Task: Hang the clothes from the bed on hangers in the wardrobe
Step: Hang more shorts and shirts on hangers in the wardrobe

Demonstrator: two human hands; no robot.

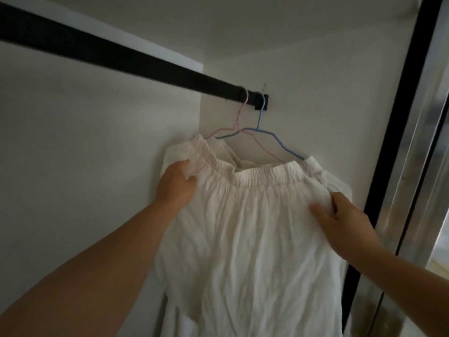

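Nearest, left hand: the left hand reaches up on a bare forearm and grips the left end of the gathered waistband, thumb on the front of the cloth, fingers tucked behind it.
Right hand: the right hand pinches a fold of cloth just below the right end of the waistband, thumb lying on the front, fingers curled round the side edge.
White garment: the white garment hangs between the two hands, crinkled and loose, its elastic waistband spread wide at the top and its lower part running out of view at the bottom.
Blue hanger: the blue hanger sits inside the waistband, its right arm running down to the cloth's right corner, its hook over the rail's far end.
Pink hanger: the pink hanger is just beside the blue one, their wires crossing, hooked on the same rail.
Rail: the black rail crosses the wardrobe from upper left to a bracket on the white side wall.
Door frame: the dark door frame stands at the right, with a shiny panel beyond it.
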